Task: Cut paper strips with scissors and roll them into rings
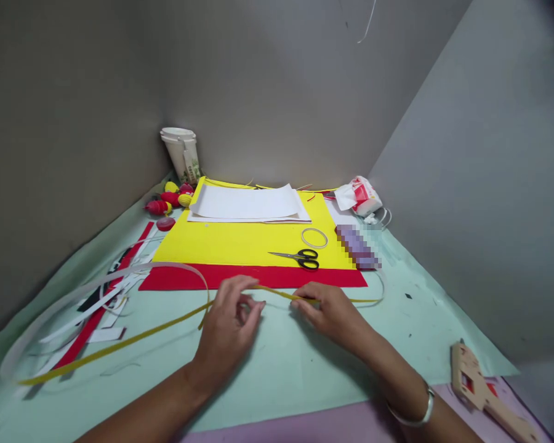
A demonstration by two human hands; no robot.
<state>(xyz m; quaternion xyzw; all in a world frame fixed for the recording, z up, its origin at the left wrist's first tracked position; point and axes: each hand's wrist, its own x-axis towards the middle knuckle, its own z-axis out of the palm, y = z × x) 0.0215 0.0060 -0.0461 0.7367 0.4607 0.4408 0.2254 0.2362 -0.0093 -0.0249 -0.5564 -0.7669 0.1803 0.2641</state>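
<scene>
A long narrow strip [133,339], yellow on one face and whitish on the other, runs through both hands and curls into a big loop on the left. My left hand [231,320] is curled around it, thumb a little apart from the fingertips. Between thumb and fingers, my right hand [327,307] pinches the same strip, whose end part bends round on the right. The short stretch between the hands hangs just above the green table cover [277,369]. Black-handled scissors [300,256] lie beyond the hands, beside a thin tape ring [314,238].
Yellow sheets [240,243] over a red sheet [258,277] carry white paper [249,203]. Cut strips [92,320] lie left, below red-and-yellow wound bundles [168,198] and paper cups [181,154]. At right are a tissue pack [365,195], a blurred purple item [357,246] and a glue gun [480,387].
</scene>
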